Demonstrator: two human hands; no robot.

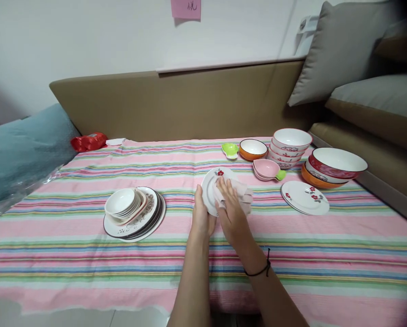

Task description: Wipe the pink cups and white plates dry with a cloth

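A small white plate (208, 187) with a red flower near its rim is tilted up above the striped cloth. My left hand (202, 212) grips its left edge, thumb on the face and fingers behind. Across the plate's face, my right hand (231, 209) presses a pale pink cloth (244, 193), fingers laid over it. Part of the plate is hidden under that cloth and hand. To the right lie flat white plates (304, 200) with the same red flowers. On the left is a pile of plates (145, 212) with small white bowls (121, 202) on top.
At the back right stand stacked white bowls (291, 141), larger bowls (338, 163), an orange bowl (253, 150), pink dishes (266, 168) and a green dish (230, 150). A red package (89, 142) lies back left. A brown backrest (190, 104) and grey cushions (343, 45) border the striped cloth (87, 263).
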